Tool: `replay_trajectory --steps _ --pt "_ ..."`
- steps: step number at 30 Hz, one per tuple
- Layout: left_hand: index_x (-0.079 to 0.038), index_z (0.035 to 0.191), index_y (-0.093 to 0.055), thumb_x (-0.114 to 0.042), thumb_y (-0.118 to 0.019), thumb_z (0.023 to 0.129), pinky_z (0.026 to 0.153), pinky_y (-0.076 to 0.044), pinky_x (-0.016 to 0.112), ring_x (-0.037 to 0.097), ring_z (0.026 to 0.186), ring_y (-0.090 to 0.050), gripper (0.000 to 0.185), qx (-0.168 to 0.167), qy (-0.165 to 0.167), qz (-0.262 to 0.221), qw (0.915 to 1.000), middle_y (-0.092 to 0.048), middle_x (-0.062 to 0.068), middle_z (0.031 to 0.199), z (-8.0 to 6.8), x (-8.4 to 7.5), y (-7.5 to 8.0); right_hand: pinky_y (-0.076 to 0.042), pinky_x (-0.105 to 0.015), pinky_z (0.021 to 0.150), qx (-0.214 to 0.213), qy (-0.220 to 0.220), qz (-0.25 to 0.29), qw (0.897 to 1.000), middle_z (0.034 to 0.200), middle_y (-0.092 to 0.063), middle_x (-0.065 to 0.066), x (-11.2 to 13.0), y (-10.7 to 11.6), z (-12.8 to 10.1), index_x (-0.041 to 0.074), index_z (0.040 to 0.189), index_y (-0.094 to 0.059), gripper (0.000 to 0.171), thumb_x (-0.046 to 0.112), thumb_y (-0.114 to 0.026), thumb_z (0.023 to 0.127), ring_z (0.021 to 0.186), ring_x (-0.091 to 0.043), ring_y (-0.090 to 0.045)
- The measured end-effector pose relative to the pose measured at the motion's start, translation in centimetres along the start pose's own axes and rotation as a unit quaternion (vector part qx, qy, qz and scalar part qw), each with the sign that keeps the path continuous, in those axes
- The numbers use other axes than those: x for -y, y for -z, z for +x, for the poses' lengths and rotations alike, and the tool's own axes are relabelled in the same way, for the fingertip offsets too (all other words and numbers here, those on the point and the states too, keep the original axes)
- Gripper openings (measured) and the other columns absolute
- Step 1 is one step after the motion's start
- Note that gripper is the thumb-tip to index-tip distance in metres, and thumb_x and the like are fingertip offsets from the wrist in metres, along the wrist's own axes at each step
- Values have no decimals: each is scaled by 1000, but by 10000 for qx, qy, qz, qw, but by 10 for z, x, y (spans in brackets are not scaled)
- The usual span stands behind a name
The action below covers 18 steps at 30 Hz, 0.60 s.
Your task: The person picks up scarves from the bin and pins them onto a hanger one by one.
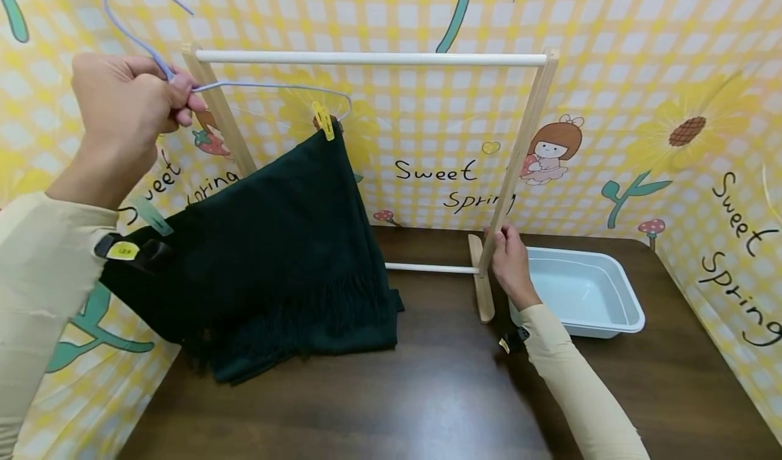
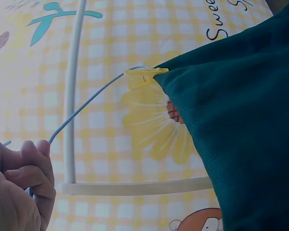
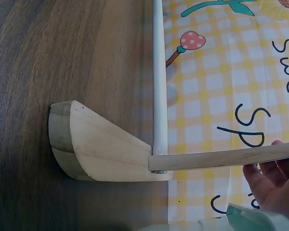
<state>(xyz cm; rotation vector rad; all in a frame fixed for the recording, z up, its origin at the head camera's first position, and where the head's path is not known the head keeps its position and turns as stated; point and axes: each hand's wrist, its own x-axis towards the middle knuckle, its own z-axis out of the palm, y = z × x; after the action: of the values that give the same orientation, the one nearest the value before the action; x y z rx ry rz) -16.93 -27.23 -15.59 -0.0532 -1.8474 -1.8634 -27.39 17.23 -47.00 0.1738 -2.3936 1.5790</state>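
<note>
My left hand [image 1: 125, 100] grips a blue wire hanger [image 1: 275, 85] just below its hook, up beside the rack's left top corner. From the hanger droops a folded dark green scarf [image 1: 269, 243] with a fringe, slanting down to the left. A yellow clothespin [image 1: 324, 121] pinches its upper right corner to the wire; a pale green clothespin [image 1: 153, 217] is at the left end, where the wire is hidden. Low on the right post [image 1: 516, 148] of the wooden rack, my right hand [image 1: 513, 266] holds on, its fingers [image 3: 255, 175] against the wood.
The rack's white top bar [image 1: 373, 58] spans the two posts, and a lower white bar [image 1: 430, 268] joins them near the table [image 1: 379, 406]. A light blue basin [image 1: 586, 328] stands right of the rack's foot [image 1: 485, 300]. Yellow checked cloth [image 1: 690, 46] lines the back and sides.
</note>
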Motion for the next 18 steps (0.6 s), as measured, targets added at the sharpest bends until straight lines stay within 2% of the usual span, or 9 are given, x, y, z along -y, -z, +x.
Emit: replay_trajectory --steps 5,11,18 --pt "10 77 -72 6 -70 89 48 -55 19 16 52 -66 12 -86 -105 -52 9999 -69 9 74 4 -8 0 -49 -52 101 -20 -68 21 10000 135 -63 -23 -2 3 0 -2 133 -50 38 26 -35 111 124 -37 -58" --pt "6 77 -73 4 -70 90 48 -55 19 15 51 -65 13 -258 -27 31 9997 -69 8 74 9 -14 0 -48 -51 100 -39 -74 25 10000 135 -62 -24 -5 6 1 -1 134 -50 39 26 -34 112 123 -37 -58" --pt "7 75 -72 5 -70 89 46 -54 19 15 49 -65 15 -204 158 58 9996 -70 7 71 9 -4 -6 -48 -50 101 -173 -184 10 9997 134 -63 -22 -10 8 2 0 133 -50 37 26 -35 112 124 -36 -58"
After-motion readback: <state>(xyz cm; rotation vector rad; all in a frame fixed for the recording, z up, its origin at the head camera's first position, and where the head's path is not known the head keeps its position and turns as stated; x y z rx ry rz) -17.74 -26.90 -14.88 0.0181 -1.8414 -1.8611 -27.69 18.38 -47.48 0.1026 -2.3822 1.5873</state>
